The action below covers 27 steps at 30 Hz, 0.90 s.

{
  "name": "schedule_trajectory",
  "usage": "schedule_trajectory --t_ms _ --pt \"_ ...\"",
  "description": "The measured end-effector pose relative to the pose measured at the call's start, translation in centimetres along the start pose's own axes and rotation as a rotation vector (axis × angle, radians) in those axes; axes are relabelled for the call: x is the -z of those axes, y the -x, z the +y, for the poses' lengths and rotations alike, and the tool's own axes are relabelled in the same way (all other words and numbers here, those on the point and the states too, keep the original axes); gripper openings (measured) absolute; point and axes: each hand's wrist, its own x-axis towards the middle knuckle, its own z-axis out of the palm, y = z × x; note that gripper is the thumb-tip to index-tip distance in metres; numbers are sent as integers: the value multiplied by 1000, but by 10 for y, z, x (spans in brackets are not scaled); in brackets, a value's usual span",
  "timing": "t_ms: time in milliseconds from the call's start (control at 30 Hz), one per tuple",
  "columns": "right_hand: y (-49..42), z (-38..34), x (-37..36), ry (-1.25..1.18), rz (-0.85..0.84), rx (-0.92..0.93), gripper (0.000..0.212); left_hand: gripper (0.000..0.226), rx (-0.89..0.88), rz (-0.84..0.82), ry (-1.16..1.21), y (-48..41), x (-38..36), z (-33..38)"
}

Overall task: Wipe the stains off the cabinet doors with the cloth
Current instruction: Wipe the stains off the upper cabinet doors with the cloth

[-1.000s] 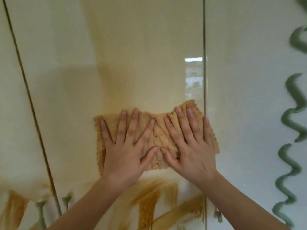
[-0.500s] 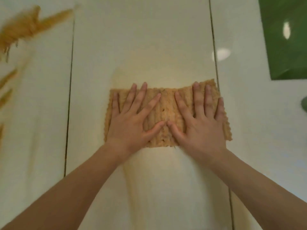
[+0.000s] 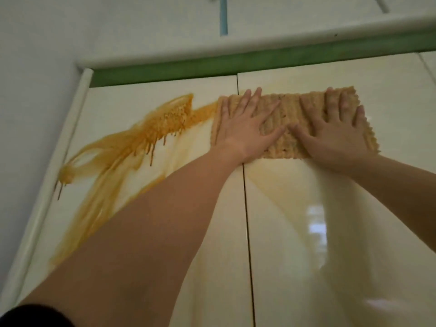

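A green strip [image 3: 236,66] runs across the upper frame under a white rounded ledge [image 3: 259,42]. A pale wall [image 3: 35,67] fills the upper left, and a blue strip [image 3: 223,17] stands at top centre.

Door face [image 3: 330,232] open below; ledge [image 3: 259,37] blocks above.

Two glossy cream cabinet doors [image 3: 330,256] meet at a dark vertical seam [image 3: 247,232]. A tan knitted cloth [image 3: 291,116] lies spread flat near the top of the right one, its left edge crossing the seam. A thick orange stain [image 3: 160,121] streaks the upper left of the left one, dripping downward; its right end touches the cloth. A faint yellow film [image 3: 271,185] shows just below the cloth.
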Motion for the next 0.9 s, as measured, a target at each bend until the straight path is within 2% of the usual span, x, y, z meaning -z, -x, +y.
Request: schedule_trajectory --t_ms 200,367,467,667,900 --pt "-69 -136 -9 6 34 -30 79 73 11 8 -37 -26 23 -142" --pt "-74 -268 -29 -15 21 140 81 75 130 -18 -53 27 34 -270" --pt "-63 -320 -43 -19 21 211 80 73 196 -4 -53 68 32 -316" --pt "-11 -354 -57 -27 26 303 76 72 216 -1 -73 143 28 -331" --pt "95 -338 -73 -44 -20 380 77 72 279 -45 -57 257 15 -275"
